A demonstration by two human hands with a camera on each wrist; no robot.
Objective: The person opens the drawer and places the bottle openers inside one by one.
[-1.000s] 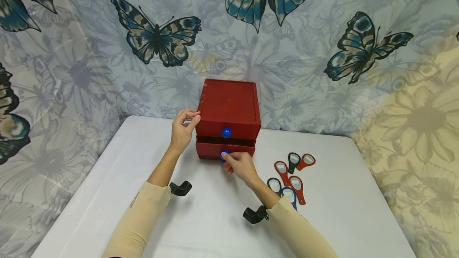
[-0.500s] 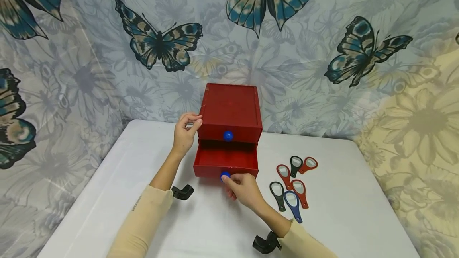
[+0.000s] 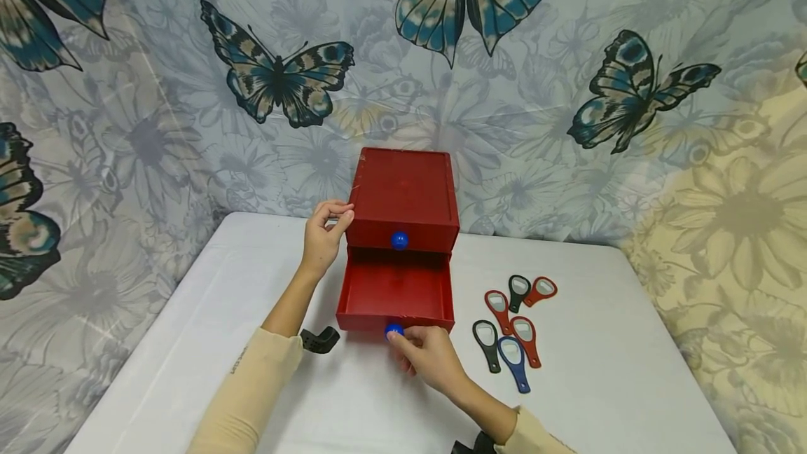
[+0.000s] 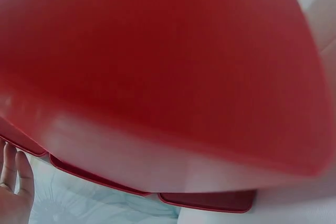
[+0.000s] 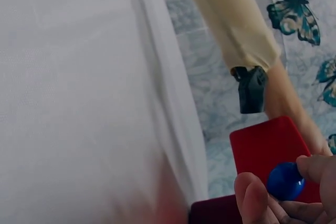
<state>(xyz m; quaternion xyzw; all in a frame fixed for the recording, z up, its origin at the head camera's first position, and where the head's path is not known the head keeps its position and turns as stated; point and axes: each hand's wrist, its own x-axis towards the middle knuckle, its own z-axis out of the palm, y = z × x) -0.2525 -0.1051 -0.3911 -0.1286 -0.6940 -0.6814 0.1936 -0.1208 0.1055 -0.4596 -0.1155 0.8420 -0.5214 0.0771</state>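
Observation:
A red two-drawer box (image 3: pixel 406 188) stands on the white table, its upper drawer pushed in. Its lower drawer (image 3: pixel 397 293) is pulled well out, and its bare red bottom shows. My right hand (image 3: pixel 431 356) pinches the blue knob (image 3: pixel 394 331) of that lower drawer between thumb and fingers; the right wrist view also shows this blue knob (image 5: pixel 286 181) at the fingertips. At the box's left side my left hand (image 3: pixel 323 240) touches the upper edge with its fingertips. Red plastic fills most of the left wrist view, with the left hand (image 4: pixel 16 192) in the lower left corner.
Right of the box lie several flat, round-headed handled pieces with pale inserts, among them a blue one (image 3: pixel 513 363), a red one (image 3: pixel 526 342) and a black one (image 3: pixel 487 345). A butterfly-print cloth (image 3: pixel 504 104) hangs behind the table (image 3: pixel 599 370).
The lower drawer has slid from slightly ajar to far out, drawn toward me by my right hand on its knob. My left hand has stayed at the box's left edge.

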